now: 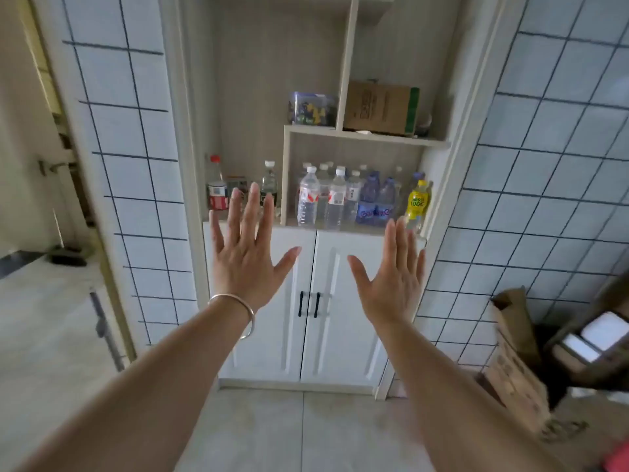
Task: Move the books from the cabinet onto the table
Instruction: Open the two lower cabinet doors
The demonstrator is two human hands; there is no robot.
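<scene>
Both hands are raised with fingers spread straight and hold nothing, in front of the white cabinet, whose two lower doors are closed. The left hand, with a thin bangle on its wrist, hangs before the left door's upper edge; the right hand hangs before the right door. No books can be seen anywhere on the cabinet's open shelves, so where they lie cannot be told. On the shelf just above the doors stands a cluster of water bottles, with a yellow bottle at its right end and a red-capped bottle to the left. One shelf higher sit a brown carton and a clear plastic box.
</scene>
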